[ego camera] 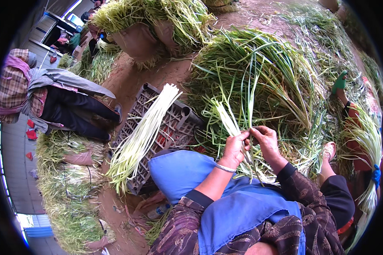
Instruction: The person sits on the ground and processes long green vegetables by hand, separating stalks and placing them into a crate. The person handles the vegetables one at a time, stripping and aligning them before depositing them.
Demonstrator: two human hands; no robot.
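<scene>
My left hand (234,152) is closed around a small bunch of pale green stalks (227,119) that points away from me. Close beside it, my right hand (267,143) pinches a single long green stalk (251,108) between thumb and finger. The fingertips of both hands almost meet, and whether they touch is hard to tell. A large heap of long-leaved green plants (242,63), resembling garlic shoots, lies just beyond my hands. A blue apron (245,210) covers my lap and knee.
A bundle of pale trimmed stalks (146,134) rests on an upturned plastic crate (182,122) at left. Bound bundles (70,185) are stacked farther left, near a standing person (60,92). At right, a blue-gloved hand (376,175) holds another bunch (368,140). A plastic bottle (159,211) lies beside my knee.
</scene>
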